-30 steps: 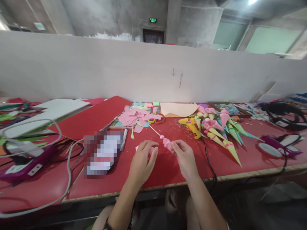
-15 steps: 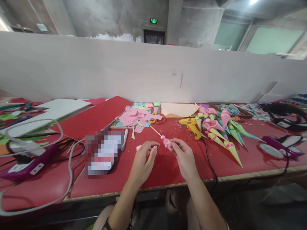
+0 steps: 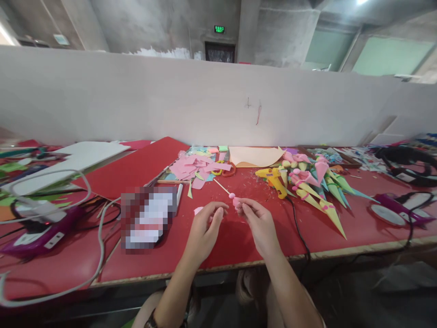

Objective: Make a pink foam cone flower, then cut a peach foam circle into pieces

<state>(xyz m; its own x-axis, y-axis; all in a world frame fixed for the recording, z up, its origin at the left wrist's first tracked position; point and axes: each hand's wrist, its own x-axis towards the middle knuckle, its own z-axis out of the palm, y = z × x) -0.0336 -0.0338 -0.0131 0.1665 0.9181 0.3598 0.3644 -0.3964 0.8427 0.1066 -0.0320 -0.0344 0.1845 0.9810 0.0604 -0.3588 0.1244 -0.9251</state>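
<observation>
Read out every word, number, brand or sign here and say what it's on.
"EXIT": lower line of the green sign; upper line too small.
Too small or blurred: any text on the yellow glue gun, left purple power strip, black looped item, white wall plate.
Pixelated: phone-like item.

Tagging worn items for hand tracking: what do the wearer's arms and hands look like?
Bare left hand and right hand: no gloves, rings or cables visible. Left forearm and right forearm mostly bare; a dark band edges the left one at frame bottom, bracelet or cuff unclear.
</observation>
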